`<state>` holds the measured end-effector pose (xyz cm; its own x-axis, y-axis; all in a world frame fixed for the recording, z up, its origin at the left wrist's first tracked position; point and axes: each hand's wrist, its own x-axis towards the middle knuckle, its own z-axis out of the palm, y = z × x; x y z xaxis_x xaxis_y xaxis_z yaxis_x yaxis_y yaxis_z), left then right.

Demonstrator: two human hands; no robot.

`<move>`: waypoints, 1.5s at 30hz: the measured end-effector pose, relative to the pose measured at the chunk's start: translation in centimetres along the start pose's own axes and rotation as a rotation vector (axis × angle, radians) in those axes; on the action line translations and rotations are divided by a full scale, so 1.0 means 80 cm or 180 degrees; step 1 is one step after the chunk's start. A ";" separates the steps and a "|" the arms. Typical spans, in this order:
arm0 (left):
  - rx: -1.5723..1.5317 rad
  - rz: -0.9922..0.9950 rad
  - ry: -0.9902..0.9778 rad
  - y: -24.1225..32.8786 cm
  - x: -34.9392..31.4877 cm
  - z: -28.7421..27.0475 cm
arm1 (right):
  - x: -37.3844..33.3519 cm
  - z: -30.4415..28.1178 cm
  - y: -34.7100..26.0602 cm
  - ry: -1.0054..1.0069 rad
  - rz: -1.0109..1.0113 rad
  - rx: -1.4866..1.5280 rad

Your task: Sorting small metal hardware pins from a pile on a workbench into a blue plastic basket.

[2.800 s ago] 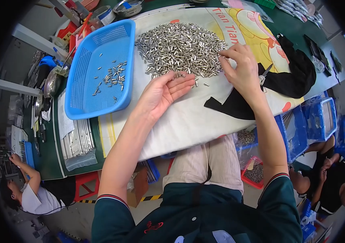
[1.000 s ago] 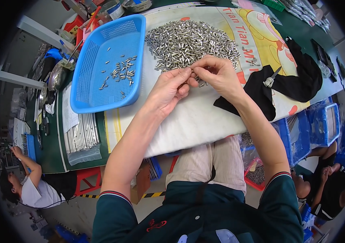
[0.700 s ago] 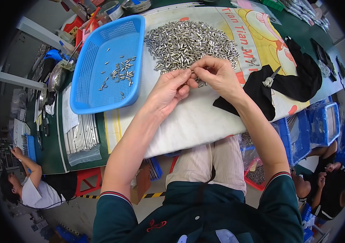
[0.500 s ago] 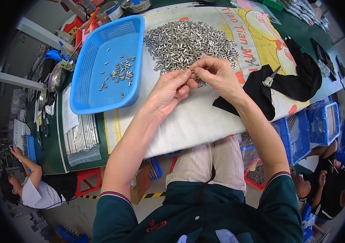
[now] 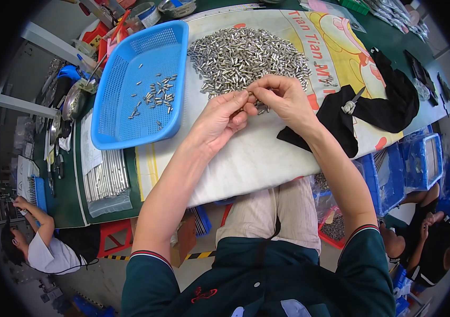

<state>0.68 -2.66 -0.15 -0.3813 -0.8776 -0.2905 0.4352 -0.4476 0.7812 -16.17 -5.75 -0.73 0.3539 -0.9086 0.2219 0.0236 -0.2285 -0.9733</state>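
Observation:
My left hand point(image 5: 225, 117) and my right hand point(image 5: 282, 101) meet at the fingertips over the near edge of a heap of small silvery metal pins point(image 5: 246, 55). Both are closed in a pinch. Whatever sits between the fingertips is too small and too covered to make out. The heap lies on a pale printed cloth point(image 5: 225, 177). Left of the hands stands a blue perforated plastic basket point(image 5: 101, 124) with a scattering of similar metal pins point(image 5: 161, 95) on its bottom.
Black cloth strips point(image 5: 335, 119) with a knotted blade point(image 5: 352, 101) lie right of my hands. Bagged metal rods point(image 5: 106, 179) are at the left. Blue bins point(image 5: 386, 174) stand lower right. One person point(image 5: 50, 248) works at the left, another point(image 5: 430, 243) at the right.
My hands stay almost still, fingertips together. The person at the left has shifted head and hands slightly, and the person at the right has moved their hands.

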 end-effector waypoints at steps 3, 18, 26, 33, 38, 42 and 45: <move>-0.0021 0.0003 -0.0002 0.000 -0.001 0.000 | -0.001 0.001 -0.001 0.0029 0.0010 -0.0006; 0.1426 0.0834 0.0243 0.072 -0.074 0.022 | 0.003 -0.015 0.006 0.1350 -0.0340 -0.0513; 0.5441 0.2423 0.2498 0.136 -0.112 -0.058 | -0.014 -0.017 -0.015 -0.0023 -0.0973 -0.2293; 0.4822 0.3067 0.1766 0.064 -0.086 0.027 | -0.005 -0.019 -0.014 -0.0822 -0.1578 -0.3631; 0.5287 0.2767 0.1007 -0.002 -0.037 0.007 | 0.009 -0.006 -0.003 -0.0925 -0.1935 -0.3982; 0.5354 0.2681 0.1068 -0.004 -0.019 -0.003 | 0.006 -0.002 -0.009 -0.1027 -0.2127 -0.4201; 0.5439 0.2492 0.1143 -0.007 -0.011 -0.003 | -0.003 -0.003 -0.015 -0.1050 -0.2073 -0.4135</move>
<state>0.98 -1.68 -0.46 -0.2668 -0.8594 0.4361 -0.8338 0.4327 0.3427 -16.52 -5.35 0.42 0.8035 -0.4494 0.3904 -0.5093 -0.8585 0.0600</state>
